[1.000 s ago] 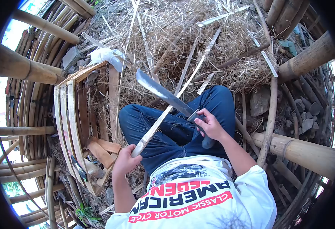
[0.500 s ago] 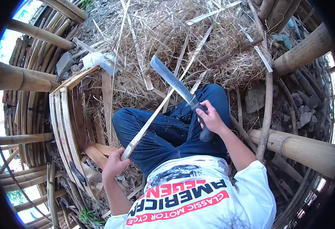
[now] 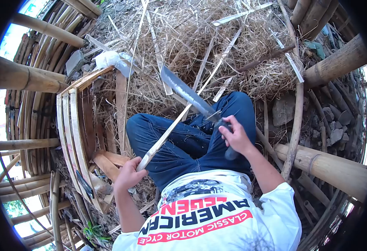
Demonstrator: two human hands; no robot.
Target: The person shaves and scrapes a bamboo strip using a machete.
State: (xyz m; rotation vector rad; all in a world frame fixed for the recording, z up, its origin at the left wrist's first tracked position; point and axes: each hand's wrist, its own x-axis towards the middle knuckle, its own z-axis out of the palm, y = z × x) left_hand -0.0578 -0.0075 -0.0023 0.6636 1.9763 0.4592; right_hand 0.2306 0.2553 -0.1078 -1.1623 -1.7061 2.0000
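Observation:
A long, pale bamboo strip (image 3: 165, 137) slants up and away over the crossed legs, its thicker near end gripped by my left hand (image 3: 130, 175). My right hand (image 3: 236, 136) is wrapped around the dark handle of a machete (image 3: 183, 90). Its broad blade points up and to the left and crosses the strip above the lap. Small shavings are scattered over the blue jeans (image 3: 183, 144).
A low slatted wooden frame (image 3: 70, 138) stands on the left, with a white plastic bag (image 3: 108, 60) by its far end. Dry fibrous shavings (image 3: 179, 42) and loose strips cover the ground ahead. Thick bamboo poles (image 3: 321, 165) and grey stones (image 3: 336, 134) lie on the right.
The machete has shifted slightly toward the body and left, its blade crossing the strip a little lower. My left hand keeps its hold on the strip. The whole view has shifted slightly.

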